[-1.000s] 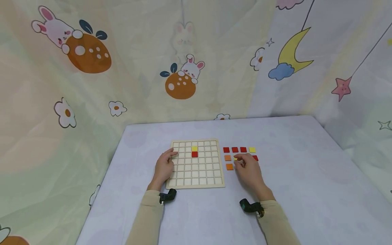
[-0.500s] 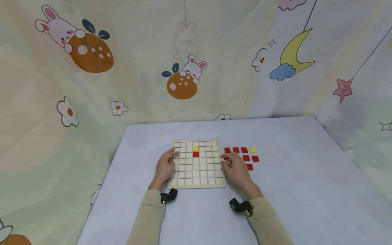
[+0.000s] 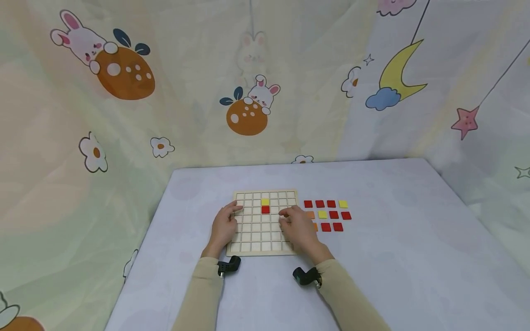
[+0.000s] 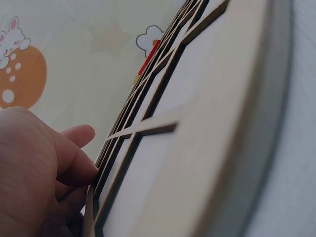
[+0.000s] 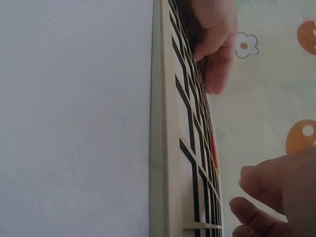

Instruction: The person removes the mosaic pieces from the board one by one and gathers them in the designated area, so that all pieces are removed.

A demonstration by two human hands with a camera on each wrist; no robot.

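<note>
A pale wooden grid board (image 3: 261,253) lies on the table. One yellow tile (image 3: 265,202) and one red tile (image 3: 265,209) sit in its upper cells, one directly above the other. My left hand (image 3: 224,227) rests at the board's left edge, fingertips touching the rim. Over the board's right side is my right hand (image 3: 299,227), thumb and index finger apart. The right wrist view shows a gap between those fingers (image 5: 261,180) with no tile visible in it. Below the hand, part of the grid is hidden.
Right of the board, loose tiles lie in three rows: several red tiles (image 3: 325,227), two yellow ones, one being the yellow tile (image 3: 322,214), and two partly covered orange ones, including an orange tile (image 3: 310,214). A patterned cloth (image 3: 190,105) hangs behind the table.
My right hand has moved left from above the loose tiles to over the right part of the board, uncovering yellow and red tiles. The left hand has stayed at the board's edge.
</note>
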